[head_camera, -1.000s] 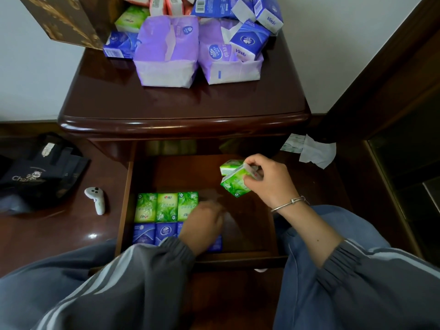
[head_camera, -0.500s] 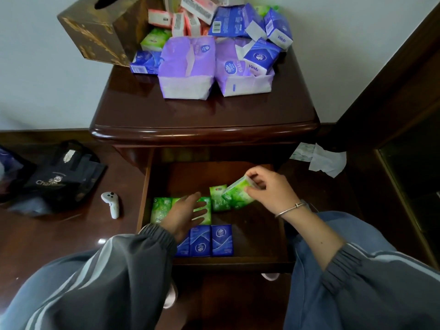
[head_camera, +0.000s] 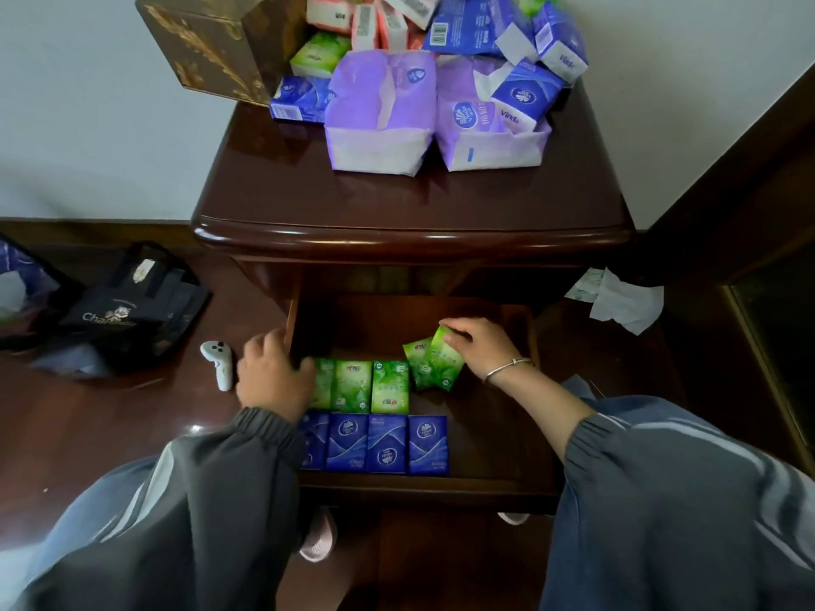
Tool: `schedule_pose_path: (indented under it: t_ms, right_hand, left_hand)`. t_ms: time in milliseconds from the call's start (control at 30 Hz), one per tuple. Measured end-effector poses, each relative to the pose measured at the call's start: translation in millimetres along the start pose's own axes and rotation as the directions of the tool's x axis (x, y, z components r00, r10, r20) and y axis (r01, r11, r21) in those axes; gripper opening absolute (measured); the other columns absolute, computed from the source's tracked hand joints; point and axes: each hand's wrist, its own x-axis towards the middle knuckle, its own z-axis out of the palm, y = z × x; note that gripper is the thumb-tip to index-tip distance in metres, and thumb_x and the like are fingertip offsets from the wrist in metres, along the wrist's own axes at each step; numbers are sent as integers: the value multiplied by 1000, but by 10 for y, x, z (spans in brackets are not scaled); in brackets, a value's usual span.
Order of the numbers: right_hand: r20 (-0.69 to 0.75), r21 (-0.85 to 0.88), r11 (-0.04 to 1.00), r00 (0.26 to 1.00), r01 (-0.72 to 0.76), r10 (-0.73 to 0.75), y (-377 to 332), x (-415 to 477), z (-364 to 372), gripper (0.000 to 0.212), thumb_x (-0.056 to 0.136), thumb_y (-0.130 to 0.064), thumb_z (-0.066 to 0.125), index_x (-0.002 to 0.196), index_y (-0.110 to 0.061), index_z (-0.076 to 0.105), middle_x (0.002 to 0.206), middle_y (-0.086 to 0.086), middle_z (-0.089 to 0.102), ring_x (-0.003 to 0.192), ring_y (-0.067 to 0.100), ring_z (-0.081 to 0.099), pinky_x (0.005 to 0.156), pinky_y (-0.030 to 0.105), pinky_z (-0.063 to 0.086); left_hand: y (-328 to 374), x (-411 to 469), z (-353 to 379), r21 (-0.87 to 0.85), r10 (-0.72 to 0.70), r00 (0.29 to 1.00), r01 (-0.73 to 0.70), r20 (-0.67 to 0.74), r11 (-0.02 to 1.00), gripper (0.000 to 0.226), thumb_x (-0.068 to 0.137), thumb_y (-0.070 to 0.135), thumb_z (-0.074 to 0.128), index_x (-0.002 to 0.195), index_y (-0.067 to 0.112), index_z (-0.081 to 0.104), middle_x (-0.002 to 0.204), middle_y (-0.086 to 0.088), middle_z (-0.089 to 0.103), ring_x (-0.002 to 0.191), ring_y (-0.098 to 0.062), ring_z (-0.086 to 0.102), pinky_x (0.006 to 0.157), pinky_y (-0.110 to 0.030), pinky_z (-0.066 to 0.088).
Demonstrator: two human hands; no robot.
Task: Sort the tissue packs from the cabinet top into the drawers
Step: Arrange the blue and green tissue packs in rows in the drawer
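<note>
The open drawer (head_camera: 485, 485) of the dark wooden cabinet (head_camera: 414, 240) holds a row of green tissue packs (head_camera: 370, 385) and, in front of it, a row of blue packs (head_camera: 386, 443). My right hand (head_camera: 478, 346) grips two green packs (head_camera: 434, 363) at the right end of the green row, low over the drawer floor. My left hand (head_camera: 271, 374) rests at the drawer's left wall, its fingers touching the leftmost green pack. On the cabinet top lie purple packs (head_camera: 379, 112), blue packs (head_camera: 525, 92), pink packs (head_camera: 366, 19) and a green one (head_camera: 317, 52).
A brown patterned box (head_camera: 207, 41) stands at the cabinet's back left. On the floor to the left are a white controller (head_camera: 218, 363) and a black bag (head_camera: 128, 310). Crumpled white paper (head_camera: 617, 299) lies to the right, beside a dark wooden frame (head_camera: 758, 275).
My right hand has lowered the two green packs to the end of the green row. My left hand has moved from the packs leftward to the drawer's left wall.
</note>
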Motion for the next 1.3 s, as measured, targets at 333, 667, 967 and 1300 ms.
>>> schedule_pose_path:
  t_ms: [333,667,967,1300]
  right_hand:
    - [145,-78,997,989,-29,41,288,465,415,33,98,-14,43,127,-13,58,134,11,54,127,24,45,101,22,30]
    - [293,-180,984,954,-14,67,332,555,336,29,95,-28,51,118,-14,62,122,12,59,114,25,53,97,34,41]
    - [258,-222,974,966,47,12,391,271,442,26,90,-36,57,101,-14,65,100,6,67,90,19,60,70,25,38]
    - [36,-61,995,996,-77,79,314,97,583,31,94,-37,49,107,-11,62,109,10,64,102,26,59,85,33,44]
  left_hand:
    - [-244,76,155,-93,-86,976,107,202,990,36,92,23,51,125,9,47,116,-20,61,105,-38,58,81,-35,41]
    - [-209,76,186,-151,-104,975,135,196,979,41,89,18,51,129,8,44,121,-19,57,107,-38,56,81,-35,40]
    - [-170,42,179,-167,-125,974,157,187,973,47,89,17,51,134,8,39,124,-19,54,106,-38,56,89,-42,46]
    - [-174,41,196,-185,-121,978,151,168,971,48,87,16,52,133,7,40,122,-18,53,105,-38,57,90,-47,47]
